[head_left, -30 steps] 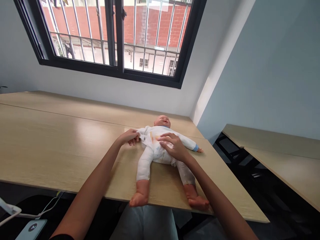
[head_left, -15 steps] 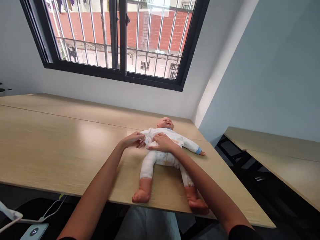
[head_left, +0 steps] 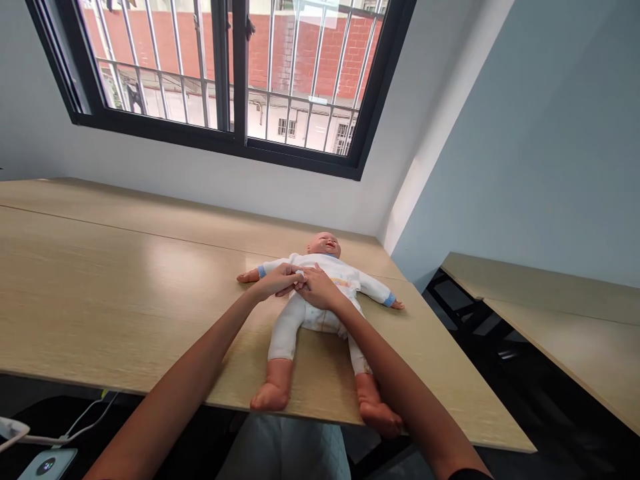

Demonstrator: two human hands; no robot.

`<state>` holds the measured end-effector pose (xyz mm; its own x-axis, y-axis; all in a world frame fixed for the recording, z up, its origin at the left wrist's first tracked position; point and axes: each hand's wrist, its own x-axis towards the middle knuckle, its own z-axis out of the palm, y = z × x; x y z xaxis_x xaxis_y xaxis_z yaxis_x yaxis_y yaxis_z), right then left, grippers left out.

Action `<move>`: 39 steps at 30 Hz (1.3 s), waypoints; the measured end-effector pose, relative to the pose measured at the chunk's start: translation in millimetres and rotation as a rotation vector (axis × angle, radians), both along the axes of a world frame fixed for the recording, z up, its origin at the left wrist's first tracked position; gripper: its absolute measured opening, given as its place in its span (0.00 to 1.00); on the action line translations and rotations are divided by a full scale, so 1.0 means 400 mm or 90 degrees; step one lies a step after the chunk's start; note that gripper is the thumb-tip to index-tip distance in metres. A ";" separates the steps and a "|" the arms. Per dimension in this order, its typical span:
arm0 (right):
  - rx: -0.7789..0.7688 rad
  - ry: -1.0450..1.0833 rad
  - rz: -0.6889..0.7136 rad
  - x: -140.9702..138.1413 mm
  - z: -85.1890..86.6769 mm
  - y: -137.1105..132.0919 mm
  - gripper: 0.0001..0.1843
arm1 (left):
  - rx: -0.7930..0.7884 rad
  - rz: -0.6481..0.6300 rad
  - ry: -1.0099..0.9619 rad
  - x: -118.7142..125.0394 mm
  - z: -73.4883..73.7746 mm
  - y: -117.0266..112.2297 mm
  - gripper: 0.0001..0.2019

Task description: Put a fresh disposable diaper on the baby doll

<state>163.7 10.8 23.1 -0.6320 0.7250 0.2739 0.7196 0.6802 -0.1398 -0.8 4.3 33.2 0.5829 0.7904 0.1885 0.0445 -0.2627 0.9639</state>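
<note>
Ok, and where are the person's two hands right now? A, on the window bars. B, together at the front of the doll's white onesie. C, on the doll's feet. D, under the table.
B: the left hand and right hand meet at the front of the white onesie on the baby doll, which lies face up on the table.

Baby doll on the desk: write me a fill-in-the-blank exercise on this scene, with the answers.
1. The baby doll lies on its ____ on the pale wooden desk.
2. Its sleeve cuffs are ____.
3. The left hand and right hand meet over its ____.

back; blue; chest
</note>
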 end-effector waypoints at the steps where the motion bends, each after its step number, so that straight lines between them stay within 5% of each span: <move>1: 0.006 0.000 -0.006 0.000 -0.002 0.000 0.09 | 0.005 0.016 -0.007 0.003 0.000 -0.001 0.16; 5: 0.017 0.063 -0.017 0.003 -0.010 -0.002 0.18 | 0.031 0.103 -0.068 0.007 0.003 -0.002 0.17; 10: 0.053 0.147 -0.035 0.005 -0.014 -0.010 0.18 | 0.023 0.208 -0.183 0.007 -0.019 0.013 0.13; 22: 0.237 0.013 -0.169 0.046 0.027 -0.067 0.17 | 0.010 0.086 -0.161 0.050 -0.087 0.010 0.16; 39: 0.122 0.204 -0.261 0.069 -0.004 -0.050 0.17 | 0.126 0.193 -0.029 0.054 -0.083 -0.003 0.21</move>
<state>191.4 -9.2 21.7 -0.1711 0.8124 0.5574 0.8725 0.3877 -0.2972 20.7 3.0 -0.1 0.3143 0.8717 0.3761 0.1067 -0.4261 0.8984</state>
